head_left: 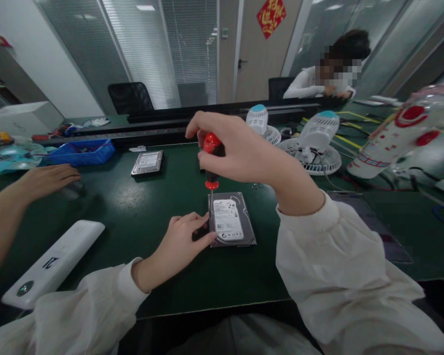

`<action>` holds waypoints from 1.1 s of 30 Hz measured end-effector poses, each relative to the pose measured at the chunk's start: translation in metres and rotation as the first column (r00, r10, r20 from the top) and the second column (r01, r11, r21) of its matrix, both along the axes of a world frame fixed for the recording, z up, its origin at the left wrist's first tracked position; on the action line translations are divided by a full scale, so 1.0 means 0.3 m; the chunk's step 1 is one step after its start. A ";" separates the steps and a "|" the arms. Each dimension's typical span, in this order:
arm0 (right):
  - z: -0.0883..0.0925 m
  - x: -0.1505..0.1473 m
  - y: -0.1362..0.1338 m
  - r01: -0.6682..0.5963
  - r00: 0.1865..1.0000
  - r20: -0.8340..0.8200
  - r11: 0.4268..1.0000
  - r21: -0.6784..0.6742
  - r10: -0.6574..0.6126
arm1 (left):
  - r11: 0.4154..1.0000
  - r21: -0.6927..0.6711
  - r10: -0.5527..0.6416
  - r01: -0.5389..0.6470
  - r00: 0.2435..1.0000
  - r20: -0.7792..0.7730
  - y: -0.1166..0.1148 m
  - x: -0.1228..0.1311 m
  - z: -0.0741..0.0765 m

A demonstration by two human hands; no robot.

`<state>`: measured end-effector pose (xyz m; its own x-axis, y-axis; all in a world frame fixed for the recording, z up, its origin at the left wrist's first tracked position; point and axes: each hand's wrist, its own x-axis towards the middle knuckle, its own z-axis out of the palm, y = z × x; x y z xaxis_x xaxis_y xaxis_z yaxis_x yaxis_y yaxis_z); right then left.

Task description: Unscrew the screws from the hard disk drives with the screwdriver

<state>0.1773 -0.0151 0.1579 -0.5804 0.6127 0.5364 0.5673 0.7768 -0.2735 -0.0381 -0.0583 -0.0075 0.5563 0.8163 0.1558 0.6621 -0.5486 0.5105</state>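
My right hand [233, 148] is closed around the red and black handle of a screwdriver [212, 184]. The screwdriver stands nearly upright, its shaft reaching down to the left edge of a hard drive [244, 217]. That drive lies flat with its white label facing up. My left hand [181, 244] has its fingers apart, with the thumb and fingertips touching the drive's left side close to the shaft. Whether the tip sits in a screw is too small to tell. Several small screws [256, 187] lie just beyond the drive.
Another hard drive [147, 163] lies farther back, near a blue tray [83, 152]. Another person's hand [52, 180] reaches in from the left, above a white device [55, 264]. White fans [320, 135] and a dark flat panel [370, 224] are at right. A person [329, 69] sits across.
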 end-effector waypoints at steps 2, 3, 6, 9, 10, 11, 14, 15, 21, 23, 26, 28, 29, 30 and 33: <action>-0.002 0.004 -0.002 -0.038 0.999 -0.012 0.999 -0.007 0.038 | 1.000 0.007 -0.001 0.001 1.000 0.003 -0.001 0.000 0.000; -0.004 0.005 -0.003 -0.054 0.998 -0.012 0.999 -0.003 0.054 | 1.000 0.011 -0.001 0.001 1.000 0.001 -0.002 0.000 0.002; -0.010 0.003 0.001 -0.045 0.999 0.005 0.998 0.031 0.045 | 1.000 0.011 0.003 -0.003 1.000 -0.013 -0.003 0.001 0.008; -0.010 0.001 0.009 0.010 1.000 0.003 1.000 0.026 -0.010 | 1.000 -0.008 0.005 -0.005 1.000 -0.022 -0.004 0.002 0.013; -0.008 0.001 0.011 0.016 1.000 0.001 1.000 0.012 -0.016 | 1.000 -0.011 0.005 -0.005 1.000 -0.021 -0.004 0.002 0.013; -0.004 0.003 0.011 0.014 1.000 -0.001 1.000 0.001 -0.014 | 1.000 -0.010 0.004 -0.004 1.000 -0.019 -0.004 0.001 0.013; 0.009 0.010 0.001 -0.003 1.000 0.002 1.000 -0.009 0.003 | 1.000 0.003 0.000 0.000 1.000 -0.011 -0.003 -0.002 0.008; 0.013 0.012 -0.004 -0.004 1.000 0.007 1.000 -0.013 0.004 | 1.000 0.007 -0.003 0.003 1.000 -0.008 -0.002 -0.003 0.006; 0.012 0.005 -0.015 0.007 0.999 0.048 1.000 -0.015 -0.006 | 1.000 0.017 -0.001 0.001 1.000 0.003 -0.003 -0.004 -0.003; 0.004 0.003 -0.008 0.053 0.998 0.046 0.999 0.006 -0.053 | 1.000 0.018 0.005 -0.004 1.000 -0.001 -0.003 -0.004 -0.003; -0.002 0.007 0.001 0.082 0.996 0.035 0.996 0.033 -0.083 | 1.000 0.003 -0.002 0.002 1.000 -0.003 -0.003 -0.004 0.000; -0.002 0.011 0.001 0.065 0.997 0.028 0.998 0.026 -0.066 | 1.000 -0.009 -0.005 0.005 1.000 -0.003 -0.002 -0.005 0.003; -0.001 0.012 -0.001 0.047 0.999 0.019 0.999 0.021 -0.047 | 1.000 -0.013 -0.006 0.006 1.000 -0.003 -0.001 -0.005 0.004; 0.001 0.012 -0.003 0.028 1.000 0.013 0.999 0.018 -0.028 | 1.000 -0.012 -0.005 0.005 1.000 -0.003 -0.001 -0.004 0.004; 0.002 0.007 -0.010 0.000 1.000 0.019 1.000 0.003 0.000 | 1.000 0.002 -0.001 0.001 1.000 -0.008 -0.002 -0.001 0.005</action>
<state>0.1794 -0.0181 0.1586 -0.5906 0.6109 0.5272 0.5723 0.7777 -0.2601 -0.0384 -0.0589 -0.0059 0.5579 0.8157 0.1528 0.6658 -0.5498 0.5044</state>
